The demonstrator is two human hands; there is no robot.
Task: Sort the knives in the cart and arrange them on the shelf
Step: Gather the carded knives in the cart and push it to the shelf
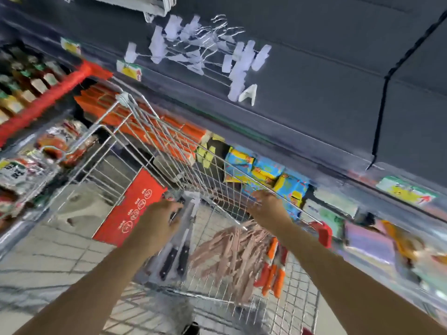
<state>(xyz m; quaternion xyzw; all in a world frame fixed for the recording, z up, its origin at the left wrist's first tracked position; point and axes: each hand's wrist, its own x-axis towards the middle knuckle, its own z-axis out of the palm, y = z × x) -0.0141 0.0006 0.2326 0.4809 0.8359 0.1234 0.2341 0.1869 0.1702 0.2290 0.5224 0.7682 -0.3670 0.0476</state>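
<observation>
The dark display wall (314, 81) fills the upper part of the aisle, and its wire hooks (208, 44) with white tags hang bare, so by my reckoning nothing has gone up yet and the work is at the sorting stage. Below it stands the wire cart (135, 110), tilted in view and blurred, with a red flap (135, 204) at the near end of the basket. The knives lie in the cart in three lots: a loose heap of pinkish knives (232, 257) in the middle, orange-handled knives (273, 269) just beside them on the right, and black-handled knives (177, 257) in clear packs on the left. The person's left hand (159, 221) reaches down onto the upper end of the black-handled packs, fingers bent over them in a grip, though the blur hides how firm it is. The right hand (266, 206) has its fingers curled over the cart's right rim wire, steadying it. I judge the step in hand to be gathering the black-handled lot. The next move calls for lifting those packs clear of the pinkish heap without dragging any along, then finding the hang hole and threading it onto a free hook.
</observation>
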